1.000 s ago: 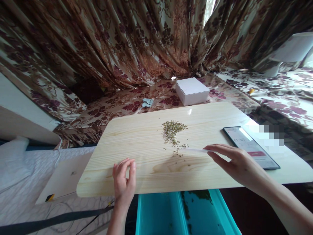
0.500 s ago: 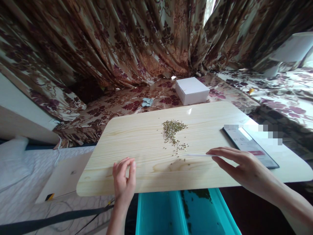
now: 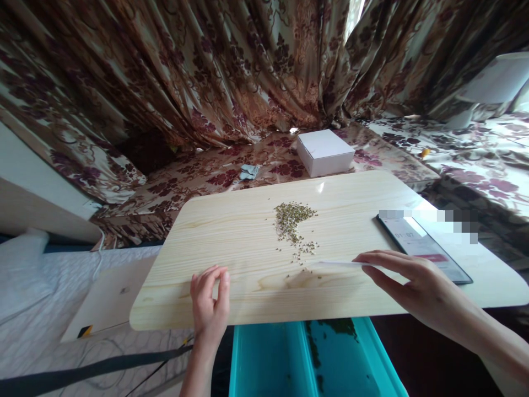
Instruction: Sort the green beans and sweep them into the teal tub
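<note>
Pale strip, seemingly, in right hand

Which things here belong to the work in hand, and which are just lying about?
Apparently in the work: right hand, thin white strip, small seeds, table, probably turquoise bin.

Lying about: white box, bluish cloth, lamp, probably phone.

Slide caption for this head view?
Right hand holds a thin white strip beside scattered greenish grains on a pale tabletop; left hand near its edge.
</note>
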`<action>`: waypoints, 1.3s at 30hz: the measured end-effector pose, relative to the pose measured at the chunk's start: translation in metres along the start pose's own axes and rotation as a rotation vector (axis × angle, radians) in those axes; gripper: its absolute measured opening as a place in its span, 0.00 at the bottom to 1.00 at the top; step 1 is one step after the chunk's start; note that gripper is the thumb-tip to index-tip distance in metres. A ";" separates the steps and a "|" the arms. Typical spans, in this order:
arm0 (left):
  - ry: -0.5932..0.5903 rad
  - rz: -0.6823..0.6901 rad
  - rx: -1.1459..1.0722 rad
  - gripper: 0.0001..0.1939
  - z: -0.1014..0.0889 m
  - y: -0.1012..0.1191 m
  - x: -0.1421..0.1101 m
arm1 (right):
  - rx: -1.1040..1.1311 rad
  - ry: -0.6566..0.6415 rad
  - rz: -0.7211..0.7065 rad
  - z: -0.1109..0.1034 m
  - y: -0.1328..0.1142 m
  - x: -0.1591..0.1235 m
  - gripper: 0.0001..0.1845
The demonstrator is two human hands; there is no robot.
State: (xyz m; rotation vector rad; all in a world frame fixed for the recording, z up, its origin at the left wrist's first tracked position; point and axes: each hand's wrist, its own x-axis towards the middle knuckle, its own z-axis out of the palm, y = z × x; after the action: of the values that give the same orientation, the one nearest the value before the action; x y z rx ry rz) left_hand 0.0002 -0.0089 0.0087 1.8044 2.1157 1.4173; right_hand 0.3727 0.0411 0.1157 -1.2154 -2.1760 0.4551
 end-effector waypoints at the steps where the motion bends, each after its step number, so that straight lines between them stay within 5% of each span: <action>1: 0.001 0.002 -0.003 0.13 0.000 0.000 0.000 | -0.001 -0.009 -0.007 0.001 -0.001 0.000 0.13; 12: 0.006 0.016 -0.011 0.13 0.000 0.002 0.000 | -0.061 0.097 0.007 0.004 -0.002 0.006 0.14; 27: 0.014 0.027 -0.012 0.13 0.001 -0.001 0.001 | -0.005 -0.011 0.027 0.001 0.005 -0.006 0.13; 39: 0.025 0.047 -0.017 0.12 0.000 0.000 0.002 | -0.060 -0.045 -0.153 -0.003 -0.011 0.001 0.12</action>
State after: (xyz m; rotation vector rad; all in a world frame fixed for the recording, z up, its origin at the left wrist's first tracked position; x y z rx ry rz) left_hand -0.0007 -0.0071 0.0095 1.8515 2.0800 1.4717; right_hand 0.3673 0.0359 0.1242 -1.0683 -2.3162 0.3588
